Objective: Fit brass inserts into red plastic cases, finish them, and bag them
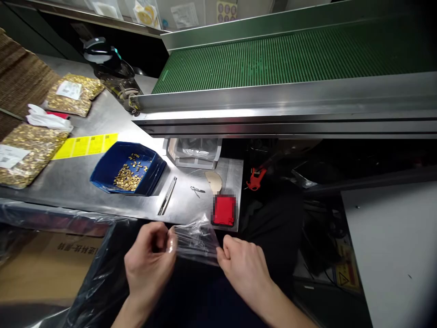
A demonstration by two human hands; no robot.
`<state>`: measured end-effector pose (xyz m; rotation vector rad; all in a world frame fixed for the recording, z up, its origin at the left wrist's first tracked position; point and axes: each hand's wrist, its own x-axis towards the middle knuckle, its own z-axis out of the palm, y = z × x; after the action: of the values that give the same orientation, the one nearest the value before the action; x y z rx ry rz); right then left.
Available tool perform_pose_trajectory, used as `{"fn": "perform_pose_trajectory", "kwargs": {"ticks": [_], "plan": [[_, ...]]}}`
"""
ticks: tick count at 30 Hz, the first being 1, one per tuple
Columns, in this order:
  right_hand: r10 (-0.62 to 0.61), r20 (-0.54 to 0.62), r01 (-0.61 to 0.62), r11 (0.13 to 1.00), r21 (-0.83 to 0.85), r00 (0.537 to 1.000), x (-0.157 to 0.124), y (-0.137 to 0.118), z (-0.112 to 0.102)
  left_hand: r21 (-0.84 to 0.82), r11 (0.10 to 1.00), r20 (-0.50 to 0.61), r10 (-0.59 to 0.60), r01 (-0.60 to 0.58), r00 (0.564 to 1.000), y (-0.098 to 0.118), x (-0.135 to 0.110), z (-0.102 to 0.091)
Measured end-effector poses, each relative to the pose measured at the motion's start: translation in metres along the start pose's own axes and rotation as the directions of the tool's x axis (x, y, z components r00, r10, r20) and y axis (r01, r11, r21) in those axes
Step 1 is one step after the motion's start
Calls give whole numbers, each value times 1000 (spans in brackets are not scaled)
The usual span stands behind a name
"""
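Observation:
My left hand point(148, 259) and my right hand point(244, 269) hold a small clear plastic bag point(196, 241) between them, just below the front edge of the steel table point(68, 182). The left fingers pinch the bag's left edge, the right fingers its right edge. A blue tray point(102, 173) with several small gold parts point(128, 175) lies on the table above my left hand.
A red card point(224, 210), tweezers point(167, 196) and a small clip point(197, 190) lie near the table's front. Sealed bags of gold parts point(27, 152) lie at left with a yellow label strip point(85, 146). A green conveyor point(290, 54) runs behind. A lined cardboard box point(44, 264) stands below left.

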<state>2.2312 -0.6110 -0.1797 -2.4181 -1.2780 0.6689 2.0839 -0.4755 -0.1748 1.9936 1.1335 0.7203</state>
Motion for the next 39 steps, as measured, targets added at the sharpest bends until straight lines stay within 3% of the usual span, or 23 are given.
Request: {"fn": "perform_pose_trajectory", "kwargs": {"ticks": [1,2,3,5,6,10,12,13,15,18,19,20,22,25,28,30,31,33,34,36,37,39], "plan": [[-25,-12,24,999,-35,1000,2,-4,2,42,998,-27,36,-35,999,0,0,-2],[-43,-18,42,999,-27,999,5,-8,4,56,997,45,56,-59,997,-1,-2,-2],[-39,-15,39,999,18,999,10,-12,4,48,996,192,58,-69,980,-3,-6,-2],[10,37,-16,987,161,999,21,-15,2,41,999,480,-1,-22,877,-11,-20,-1],[19,84,-38,971,236,996,25,-14,-1,61,998,559,-56,26,827,-17,-30,-1],[-169,332,-22,864,503,928,18,14,-16,132,958,661,-277,255,697,-44,-64,-8],[-135,426,-177,769,615,895,4,33,-13,132,927,688,-341,351,641,-52,-75,-15],[-63,455,-290,692,661,888,-3,40,-8,124,912,697,-360,390,620,-53,-79,-17],[93,481,-470,436,767,872,-10,47,10,93,890,704,-377,447,602,-52,-83,-19],[242,536,-541,-52,840,809,2,37,39,40,893,699,-346,449,626,-46,-81,-16],[265,558,-534,-162,830,786,10,32,47,31,901,697,-330,433,636,-44,-78,-14],[283,572,-524,-231,819,769,18,28,53,28,908,694,-319,419,645,-43,-74,-11],[334,562,-493,-273,826,757,34,23,61,38,911,679,-324,410,658,-42,-66,-6],[427,472,-407,-239,882,771,41,30,61,71,896,632,-381,439,675,-43,-52,1],[495,346,-313,-152,938,797,23,45,40,99,886,610,-413,452,676,-42,-43,7],[521,196,-263,57,963,831,1,53,15,119,892,613,-411,436,675,-41,-41,12],[497,96,-238,231,943,862,-11,55,1,129,897,613,-407,423,677,-40,-40,14],[285,-14,-169,608,776,958,-32,57,-23,143,906,615,-397,398,681,-38,-39,21],[125,19,-107,755,647,992,-41,56,-32,145,909,622,-390,390,679,-36,-39,25],[-139,203,45,910,412,969,-55,53,-37,136,916,638,-372,377,674,-31,-39,34],[-200,287,107,945,310,937,-59,52,-35,138,930,633,-347,340,692,-28,-38,37],[-201,364,157,976,148,909,-63,49,-26,163,971,584,-239,176,776,-21,-38,44]]}}
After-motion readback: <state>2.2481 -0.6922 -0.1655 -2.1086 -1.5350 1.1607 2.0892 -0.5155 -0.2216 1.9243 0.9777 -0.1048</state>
